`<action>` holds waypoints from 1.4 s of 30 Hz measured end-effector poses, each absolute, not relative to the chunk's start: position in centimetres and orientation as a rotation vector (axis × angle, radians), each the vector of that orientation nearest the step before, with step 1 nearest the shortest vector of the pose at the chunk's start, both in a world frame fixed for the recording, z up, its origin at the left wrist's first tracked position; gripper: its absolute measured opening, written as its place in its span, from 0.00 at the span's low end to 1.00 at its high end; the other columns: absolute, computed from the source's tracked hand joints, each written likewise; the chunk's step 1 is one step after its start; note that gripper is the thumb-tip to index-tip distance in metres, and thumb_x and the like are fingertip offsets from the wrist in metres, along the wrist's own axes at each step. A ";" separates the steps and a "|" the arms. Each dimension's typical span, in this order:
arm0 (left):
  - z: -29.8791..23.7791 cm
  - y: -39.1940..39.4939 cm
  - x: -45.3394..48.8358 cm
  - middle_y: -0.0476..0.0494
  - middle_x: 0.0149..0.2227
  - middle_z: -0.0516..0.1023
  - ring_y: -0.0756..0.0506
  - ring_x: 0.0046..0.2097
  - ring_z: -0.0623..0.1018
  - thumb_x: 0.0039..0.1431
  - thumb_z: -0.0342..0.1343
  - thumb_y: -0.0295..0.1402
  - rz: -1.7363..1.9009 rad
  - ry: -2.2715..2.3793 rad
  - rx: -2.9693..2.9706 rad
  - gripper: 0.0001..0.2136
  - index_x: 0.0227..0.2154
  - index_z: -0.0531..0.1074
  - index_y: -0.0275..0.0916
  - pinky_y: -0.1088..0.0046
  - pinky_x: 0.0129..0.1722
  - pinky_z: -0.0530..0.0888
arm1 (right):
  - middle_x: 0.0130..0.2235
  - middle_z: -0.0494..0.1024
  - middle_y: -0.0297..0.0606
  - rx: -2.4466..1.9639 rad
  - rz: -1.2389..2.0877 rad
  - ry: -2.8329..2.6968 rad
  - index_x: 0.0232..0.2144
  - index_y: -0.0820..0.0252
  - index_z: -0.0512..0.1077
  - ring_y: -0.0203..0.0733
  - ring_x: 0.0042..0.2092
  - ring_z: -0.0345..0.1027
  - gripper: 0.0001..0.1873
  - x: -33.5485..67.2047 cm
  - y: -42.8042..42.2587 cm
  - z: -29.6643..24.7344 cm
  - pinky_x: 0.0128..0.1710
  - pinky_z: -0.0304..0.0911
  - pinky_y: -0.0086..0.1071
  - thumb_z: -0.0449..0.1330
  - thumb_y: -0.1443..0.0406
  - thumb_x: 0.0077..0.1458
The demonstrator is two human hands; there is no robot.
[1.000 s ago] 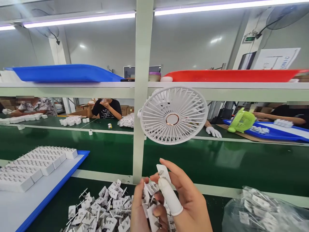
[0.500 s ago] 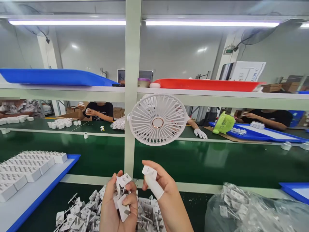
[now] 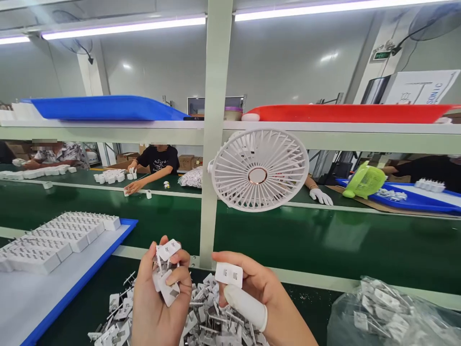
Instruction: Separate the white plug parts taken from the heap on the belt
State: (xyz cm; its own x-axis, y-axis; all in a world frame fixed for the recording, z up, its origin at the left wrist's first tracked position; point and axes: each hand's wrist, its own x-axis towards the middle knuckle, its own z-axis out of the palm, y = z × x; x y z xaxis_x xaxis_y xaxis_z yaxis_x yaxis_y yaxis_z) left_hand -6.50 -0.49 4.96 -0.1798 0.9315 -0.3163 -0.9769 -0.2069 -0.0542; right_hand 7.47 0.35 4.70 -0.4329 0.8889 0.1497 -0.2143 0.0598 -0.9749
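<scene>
My left hand (image 3: 158,302) is closed around a small bunch of white plug parts (image 3: 166,274), their metal prongs sticking out. My right hand (image 3: 259,300), with a white finger cot on the thumb, pinches one white plug part (image 3: 228,275) flat side up. Both hands hover above a loose pile of white plug parts (image 3: 201,322) on the dark green bench, the two hands a short gap apart.
A blue tray (image 3: 108,250) at left carries rows of white blocks (image 3: 57,238). A clear bag of parts (image 3: 389,317) lies at right. A white clip fan (image 3: 259,170) hangs on the upright post (image 3: 212,144). Beyond the green conveyor (image 3: 324,240), other people work.
My hands have drawn apart and shifted a little lower. The single part in my right hand has turned flat toward me. A person across the belt now reaches an arm onto it.
</scene>
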 end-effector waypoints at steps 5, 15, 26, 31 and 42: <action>5.3 -0.5 -6.2 0.48 0.28 0.61 0.56 0.23 0.63 0.57 0.46 0.28 1.737 0.175 -0.335 0.05 0.32 0.66 0.35 0.89 0.10 0.58 | 0.23 0.69 0.32 -0.725 1.559 -1.449 0.36 0.55 0.73 0.34 0.27 0.62 0.16 7.3 -0.3 5.3 0.30 0.61 0.30 0.64 0.58 0.43; 5.8 -2.0 -8.1 0.47 0.28 0.62 0.56 0.22 0.64 0.56 0.45 0.27 1.827 0.074 -0.286 0.05 0.33 0.66 0.35 0.89 0.10 0.60 | 0.26 0.69 0.33 -0.810 1.485 -1.625 0.41 0.57 0.69 0.36 0.31 0.63 0.13 7.8 1.7 4.1 0.34 0.59 0.31 0.55 0.63 0.52; 4.9 -3.0 -11.7 0.49 0.27 0.62 0.54 0.25 0.67 0.56 0.42 0.24 2.002 -0.066 -0.107 0.07 0.35 0.63 0.37 0.85 0.14 0.66 | 0.46 0.71 0.41 -1.098 0.526 -2.567 0.51 0.54 0.63 0.49 0.48 0.63 0.35 4.2 1.2 0.0 0.47 0.58 0.38 0.53 0.77 0.38; 5.4 -2.5 -10.2 0.49 0.27 0.62 0.55 0.24 0.66 0.56 0.43 0.26 1.966 -0.014 -0.123 0.06 0.34 0.64 0.36 0.88 0.13 0.64 | 0.41 0.73 0.50 -1.002 0.283 -2.853 0.52 0.59 0.63 0.57 0.45 0.63 0.32 2.7 1.7 -2.4 0.48 0.53 0.54 0.60 0.65 0.41; 5.2 -0.8 -7.1 0.50 0.26 0.60 0.56 0.22 0.64 0.58 0.43 0.29 1.809 0.095 -0.199 0.07 0.32 0.66 0.35 0.89 0.11 0.59 | 0.47 0.71 0.39 -0.984 0.266 -2.408 0.48 0.55 0.65 0.46 0.48 0.62 0.22 6.8 -0.1 3.6 0.50 0.56 0.43 0.49 0.73 0.49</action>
State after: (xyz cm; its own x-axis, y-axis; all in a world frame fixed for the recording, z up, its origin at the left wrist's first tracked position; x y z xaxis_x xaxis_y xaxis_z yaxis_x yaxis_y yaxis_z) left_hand -7.11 -0.85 5.22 -0.2336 0.9544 -0.1860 -0.9686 -0.2451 -0.0414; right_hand 6.82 -0.12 3.60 -0.6005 0.6973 0.3913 0.5953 0.7166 -0.3634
